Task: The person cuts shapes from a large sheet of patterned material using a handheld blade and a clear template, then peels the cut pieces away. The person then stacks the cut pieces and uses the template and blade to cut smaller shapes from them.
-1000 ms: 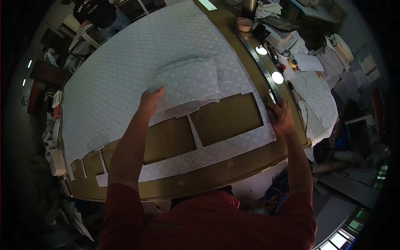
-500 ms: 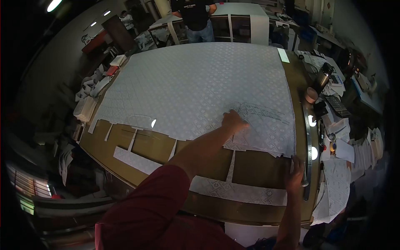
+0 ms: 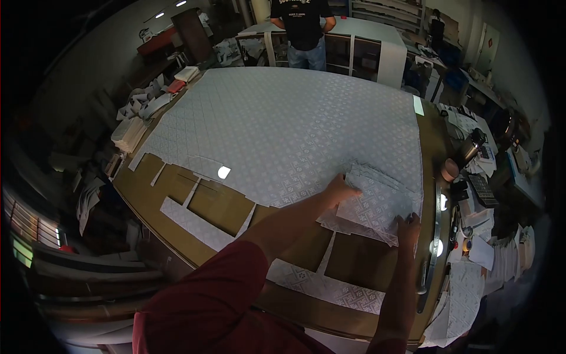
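The stack of cut cloth pieces (image 3: pixel 377 203) lay near the right edge of the big brown table (image 3: pixel 224 209), on top of the wide white patterned cloth (image 3: pixel 283 130) that covered most of it. The left hand (image 3: pixel 342 190) was on the stack's left side, touching its edge. Its fingers looked bent over the edge, but the picture was too small to tell if they pinched it or only pressed on it. The right hand (image 3: pixel 408 225) was at the stack's near right corner, and its fingertips touched the pieces there. It was too dark to tell if those fingers were spread or closed.

So the stack sat between the two hands. Its long side ran from the left hand toward the far right, slanting away from the person. Both hands were touching it, one at each end of the near edge.

In front of the stack, bare table showed through holes where shapes had been cut out, with thin strips of cloth (image 3: pixel 321 283) left between them. A long metal ruler (image 3: pixel 435 236) lay just right of the right hand. A person in a dark shirt (image 3: pixel 302 23) stood at the far end of the table.
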Demonstrator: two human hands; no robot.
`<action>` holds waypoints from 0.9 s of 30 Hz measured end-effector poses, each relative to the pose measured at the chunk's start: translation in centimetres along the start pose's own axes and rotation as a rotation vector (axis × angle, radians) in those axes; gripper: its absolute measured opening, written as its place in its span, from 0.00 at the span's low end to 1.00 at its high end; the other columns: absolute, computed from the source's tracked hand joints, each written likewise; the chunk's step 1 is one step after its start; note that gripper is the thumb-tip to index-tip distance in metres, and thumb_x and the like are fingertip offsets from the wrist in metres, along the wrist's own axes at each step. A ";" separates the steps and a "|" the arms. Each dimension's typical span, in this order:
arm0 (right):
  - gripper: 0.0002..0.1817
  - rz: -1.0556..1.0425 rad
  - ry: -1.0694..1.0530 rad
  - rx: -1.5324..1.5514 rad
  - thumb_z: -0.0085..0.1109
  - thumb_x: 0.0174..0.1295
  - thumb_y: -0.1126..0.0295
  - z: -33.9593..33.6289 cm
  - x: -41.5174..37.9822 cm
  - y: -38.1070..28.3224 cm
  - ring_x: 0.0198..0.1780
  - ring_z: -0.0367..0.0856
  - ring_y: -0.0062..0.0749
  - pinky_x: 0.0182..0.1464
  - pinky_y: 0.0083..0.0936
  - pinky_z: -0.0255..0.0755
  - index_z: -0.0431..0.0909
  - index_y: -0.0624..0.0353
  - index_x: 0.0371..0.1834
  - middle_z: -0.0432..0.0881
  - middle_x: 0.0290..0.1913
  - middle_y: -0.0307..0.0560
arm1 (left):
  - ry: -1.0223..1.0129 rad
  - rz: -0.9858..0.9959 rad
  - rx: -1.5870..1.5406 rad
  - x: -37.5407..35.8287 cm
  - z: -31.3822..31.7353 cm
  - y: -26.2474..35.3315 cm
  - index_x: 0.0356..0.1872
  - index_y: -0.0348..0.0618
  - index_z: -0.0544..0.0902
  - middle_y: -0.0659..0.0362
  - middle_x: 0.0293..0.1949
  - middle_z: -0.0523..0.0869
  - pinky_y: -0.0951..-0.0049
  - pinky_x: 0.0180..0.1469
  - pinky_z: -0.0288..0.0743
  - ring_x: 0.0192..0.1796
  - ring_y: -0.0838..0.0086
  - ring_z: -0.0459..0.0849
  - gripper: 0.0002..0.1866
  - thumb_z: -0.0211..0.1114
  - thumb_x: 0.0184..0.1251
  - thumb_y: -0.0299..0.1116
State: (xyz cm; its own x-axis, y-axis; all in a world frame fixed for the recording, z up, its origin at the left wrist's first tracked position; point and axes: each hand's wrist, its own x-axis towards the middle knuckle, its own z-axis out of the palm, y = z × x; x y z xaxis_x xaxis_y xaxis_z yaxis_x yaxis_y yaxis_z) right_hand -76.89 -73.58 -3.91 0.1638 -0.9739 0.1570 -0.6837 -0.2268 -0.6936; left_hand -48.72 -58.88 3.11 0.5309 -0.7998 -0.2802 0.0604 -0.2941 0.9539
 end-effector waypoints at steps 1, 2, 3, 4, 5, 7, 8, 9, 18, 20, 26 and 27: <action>0.39 -0.006 -0.001 -0.001 0.80 0.54 0.59 -0.3 0.2 -0.3 0.55 0.86 0.53 0.60 0.44 0.80 0.79 0.72 0.65 0.87 0.54 0.65 | -0.102 0.036 -0.189 -1.4 -0.3 0.5 0.68 0.35 0.77 0.50 0.64 0.83 0.57 0.67 0.76 0.66 0.60 0.80 0.40 0.86 0.53 0.35; 0.40 0.010 -0.061 0.065 0.80 0.54 0.58 -0.6 0.5 -0.1 0.55 0.87 0.52 0.59 0.43 0.80 0.79 0.73 0.66 0.87 0.55 0.65 | -0.099 0.038 -0.194 -1.6 -0.6 -0.2 0.68 0.35 0.77 0.50 0.64 0.83 0.57 0.67 0.76 0.66 0.60 0.80 0.40 0.86 0.53 0.35; 0.41 0.026 -0.123 0.129 0.80 0.54 0.56 -1.0 0.6 -0.2 0.56 0.87 0.51 0.59 0.41 0.80 0.78 0.74 0.66 0.87 0.55 0.65 | -0.207 0.043 -0.202 -1.6 -0.9 -1.1 0.69 0.37 0.76 0.51 0.64 0.83 0.57 0.67 0.77 0.65 0.61 0.81 0.39 0.84 0.56 0.32; 0.41 0.020 -0.122 0.127 0.80 0.54 0.56 -1.3 0.5 -0.5 0.56 0.87 0.51 0.59 0.41 0.80 0.78 0.74 0.66 0.87 0.55 0.65 | -0.316 0.049 -0.209 -1.7 -1.1 -2.1 0.70 0.38 0.75 0.52 0.64 0.84 0.58 0.67 0.77 0.64 0.62 0.82 0.38 0.82 0.59 0.29; 0.42 -0.008 -0.117 0.103 0.80 0.56 0.58 -1.7 0.1 -1.3 0.56 0.87 0.49 0.58 0.40 0.81 0.75 0.74 0.69 0.86 0.56 0.64 | -0.312 0.056 -0.211 -3.3 -1.4 -1.8 0.70 0.38 0.75 0.52 0.64 0.84 0.58 0.67 0.77 0.64 0.62 0.82 0.38 0.82 0.59 0.29; 0.43 -0.047 -0.114 0.078 0.79 0.57 0.60 -1.5 -1.1 -2.6 0.56 0.87 0.46 0.58 0.39 0.81 0.72 0.74 0.72 0.86 0.58 0.63 | -0.329 0.134 -0.271 -7.8 -2.3 -0.7 0.66 0.36 0.79 0.53 0.60 0.87 0.59 0.66 0.78 0.61 0.65 0.84 0.31 0.80 0.61 0.26; 0.42 -0.049 -0.173 0.427 0.77 0.59 0.64 -1.2 -1.9 -2.8 0.57 0.86 0.44 0.59 0.37 0.81 0.70 0.73 0.74 0.85 0.59 0.61 | -0.321 0.141 -0.275 -9.0 -3.0 -1.3 0.66 0.36 0.79 0.53 0.60 0.87 0.59 0.66 0.78 0.61 0.65 0.84 0.31 0.80 0.61 0.26; 0.42 -0.052 -0.236 0.775 0.76 0.61 0.68 -1.1 -2.8 -3.7 0.58 0.85 0.41 0.59 0.36 0.81 0.67 0.72 0.76 0.84 0.61 0.59 | -0.316 0.139 -0.247 -10.4 -3.6 -1.9 0.65 0.36 0.80 0.55 0.58 0.88 0.61 0.66 0.79 0.60 0.68 0.85 0.30 0.79 0.61 0.26; 0.31 -0.133 -0.665 0.824 0.74 0.58 0.78 -4.8 -15.4 -15.6 0.57 0.84 0.35 0.63 0.33 0.77 0.74 0.64 0.67 0.85 0.58 0.48 | 0.075 0.195 -0.099 -25.3 -16.3 -1.6 0.59 0.37 0.82 0.57 0.51 0.91 0.66 0.62 0.81 0.55 0.74 0.87 0.24 0.80 0.65 0.29; 0.34 -0.134 -0.711 1.026 0.75 0.55 0.80 -3.5 -18.4 -16.2 0.59 0.82 0.33 0.65 0.33 0.76 0.74 0.61 0.67 0.82 0.59 0.46 | 0.205 0.206 -0.126 -27.7 -18.0 -3.4 0.59 0.38 0.82 0.57 0.51 0.91 0.67 0.62 0.80 0.55 0.74 0.87 0.24 0.81 0.64 0.30; 0.41 -0.156 -0.754 1.011 0.76 0.56 0.81 1.0 -23.7 -14.5 0.63 0.76 0.28 0.66 0.30 0.74 0.67 0.59 0.74 0.76 0.59 0.41 | 0.271 0.436 0.009 -30.6 -20.9 -11.5 0.76 0.42 0.67 0.57 0.59 0.80 0.65 0.68 0.76 0.63 0.71 0.79 0.46 0.86 0.57 0.28; 0.41 -0.160 -0.765 0.998 0.76 0.56 0.81 1.4 -24.5 -14.3 0.63 0.76 0.28 0.66 0.30 0.74 0.67 0.59 0.74 0.76 0.59 0.41 | 0.285 0.465 0.055 -30.7 -20.3 -12.2 0.78 0.44 0.64 0.58 0.58 0.79 0.66 0.68 0.76 0.63 0.71 0.79 0.51 0.86 0.56 0.27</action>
State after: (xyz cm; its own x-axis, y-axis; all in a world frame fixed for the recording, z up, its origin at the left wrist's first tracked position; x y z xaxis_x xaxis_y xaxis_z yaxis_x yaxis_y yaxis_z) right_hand -70.14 -46.50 1.13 0.7902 -0.6084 0.0735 0.1585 0.0869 -0.9835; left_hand -48.57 -20.13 2.24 0.6997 -0.6807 0.2170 -0.2752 0.0234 0.9611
